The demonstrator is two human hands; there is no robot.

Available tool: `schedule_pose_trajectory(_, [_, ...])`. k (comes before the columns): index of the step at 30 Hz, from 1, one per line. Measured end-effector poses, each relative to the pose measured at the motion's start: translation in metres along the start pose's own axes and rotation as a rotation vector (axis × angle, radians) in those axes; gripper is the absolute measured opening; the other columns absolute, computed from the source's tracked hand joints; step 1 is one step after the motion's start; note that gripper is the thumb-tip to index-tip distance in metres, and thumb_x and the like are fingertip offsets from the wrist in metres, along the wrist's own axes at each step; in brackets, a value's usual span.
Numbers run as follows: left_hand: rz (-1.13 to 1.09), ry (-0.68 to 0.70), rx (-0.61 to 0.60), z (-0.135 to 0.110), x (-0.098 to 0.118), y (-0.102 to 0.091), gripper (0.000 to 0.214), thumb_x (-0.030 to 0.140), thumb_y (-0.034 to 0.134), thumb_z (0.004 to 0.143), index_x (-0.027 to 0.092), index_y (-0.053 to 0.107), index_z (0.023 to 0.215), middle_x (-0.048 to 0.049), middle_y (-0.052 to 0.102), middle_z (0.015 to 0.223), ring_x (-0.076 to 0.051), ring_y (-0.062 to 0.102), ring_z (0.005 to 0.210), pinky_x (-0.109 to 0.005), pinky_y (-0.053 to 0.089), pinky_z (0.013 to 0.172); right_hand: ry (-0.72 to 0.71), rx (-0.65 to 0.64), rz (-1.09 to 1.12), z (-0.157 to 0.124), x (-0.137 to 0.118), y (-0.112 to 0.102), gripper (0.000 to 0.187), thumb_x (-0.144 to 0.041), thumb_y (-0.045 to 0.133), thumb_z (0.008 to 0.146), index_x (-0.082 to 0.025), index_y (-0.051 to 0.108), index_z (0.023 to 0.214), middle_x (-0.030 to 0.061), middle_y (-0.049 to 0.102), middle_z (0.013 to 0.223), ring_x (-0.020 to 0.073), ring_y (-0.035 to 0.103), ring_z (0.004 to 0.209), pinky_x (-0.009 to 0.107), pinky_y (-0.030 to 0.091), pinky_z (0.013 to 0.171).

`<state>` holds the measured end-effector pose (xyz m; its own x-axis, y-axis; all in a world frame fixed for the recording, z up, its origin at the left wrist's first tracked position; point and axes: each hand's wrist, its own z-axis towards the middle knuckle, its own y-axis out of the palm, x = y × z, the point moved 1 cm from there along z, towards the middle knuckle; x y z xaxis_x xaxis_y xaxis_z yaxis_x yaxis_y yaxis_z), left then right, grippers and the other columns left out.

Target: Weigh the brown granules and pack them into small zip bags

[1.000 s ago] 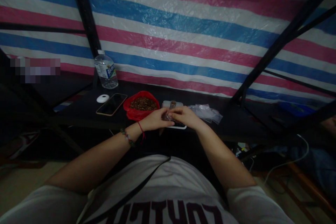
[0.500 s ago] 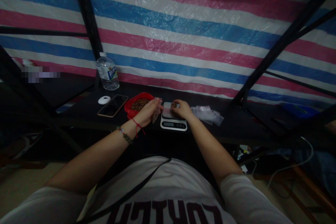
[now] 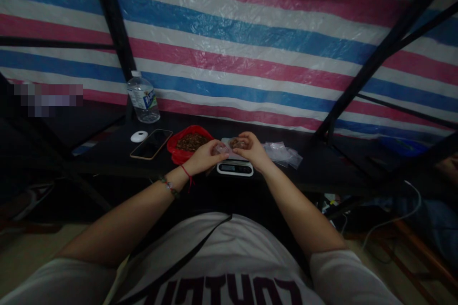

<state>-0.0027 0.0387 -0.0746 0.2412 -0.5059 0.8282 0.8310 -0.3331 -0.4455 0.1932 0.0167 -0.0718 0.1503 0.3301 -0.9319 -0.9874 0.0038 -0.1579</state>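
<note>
My left hand (image 3: pixel 207 155) is closed on a crumpled clear plastic bag (image 3: pixel 220 150), held at the left side of a small digital scale (image 3: pixel 235 168). Over the scale's plate, my right hand (image 3: pixel 252 150) curls its fingers and thumb around a small round cup-like thing (image 3: pixel 234 144) with brown pieces in it; its exact kind is blurred. Just left of the scale, a red plastic bag (image 3: pixel 174 145) lies wide at the mouth, filled with brown dried bits (image 3: pixel 192 141). Several flat clear plastic bags (image 3: pixel 281 153) lie right of my right hand.
A phone (image 3: pixel 151 144) and a white round object (image 3: pixel 139 137) lie left on the black table (image 3: pixel 114 152). Behind them stands a clear plastic bottle (image 3: pixel 143 100). Black metal bars (image 3: pixel 119 33) frame both sides, with a striped plastic sheet (image 3: pixel 232 52) behind.
My left hand has turned and come nearer my right hand with the clear bag. My right hand has its fingers raised more around the cup-like thing. The view has shifted slightly.
</note>
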Motion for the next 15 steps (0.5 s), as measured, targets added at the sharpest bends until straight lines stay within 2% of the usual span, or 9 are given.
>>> schedule_pose_trajectory(3, [0.055,0.023,-0.015,-0.002,-0.001,0.005,0.049,0.052,0.066,0.072,0.016,0.058,0.105,-0.0050,0.065,0.094,-0.020,0.061,0.084,-0.032,0.048,0.077,-0.058,-0.066,-0.096,-0.006,-0.011,0.001,0.042,-0.027,0.076,0.063,-0.019,0.060,0.101,0.0037,0.065,0.095,0.0163,0.064,0.087,0.032,0.052,0.082])
schedule_pose_trajectory(6, [0.061,0.049,-0.035,-0.005,0.000,0.009,0.049,0.052,0.065,0.073,0.015,0.057,0.105,-0.0048,0.064,0.093,-0.019,0.060,0.082,-0.031,0.048,0.075,-0.174,-0.116,-0.201,-0.010,-0.022,0.000,0.033,-0.025,0.073,0.067,-0.019,0.067,0.100,0.0064,0.062,0.106,0.0167,0.062,0.094,0.031,0.052,0.082])
schedule_pose_trajectory(8, [0.074,0.051,-0.043,-0.006,0.002,0.012,0.047,0.050,0.065,0.074,0.014,0.057,0.103,-0.0049,0.063,0.092,-0.019,0.060,0.080,-0.030,0.047,0.072,-0.205,-0.130,-0.230,-0.012,-0.027,0.000,0.036,-0.024,0.070,0.071,-0.022,0.068,0.107,0.0069,0.061,0.112,0.0167,0.062,0.098,0.030,0.052,0.084])
schedule_pose_trajectory(11, [0.063,0.050,-0.047,-0.006,0.003,0.015,0.046,0.049,0.065,0.074,0.013,0.058,0.101,-0.0050,0.062,0.088,-0.018,0.058,0.077,-0.030,0.047,0.069,-0.178,-0.133,-0.199,-0.013,-0.031,0.000,0.047,-0.022,0.067,0.073,-0.024,0.062,0.119,0.0072,0.062,0.118,0.0171,0.061,0.102,0.032,0.052,0.087])
schedule_pose_trajectory(15, [-0.041,0.064,-0.027,-0.004,-0.004,0.015,0.047,0.048,0.065,0.075,0.013,0.057,0.105,-0.0066,0.064,0.094,-0.019,0.060,0.083,-0.031,0.047,0.074,-0.158,-0.127,-0.153,-0.012,-0.031,-0.001,0.058,-0.023,0.069,0.072,-0.024,0.055,0.128,0.0084,0.062,0.117,0.0174,0.061,0.100,0.033,0.051,0.088])
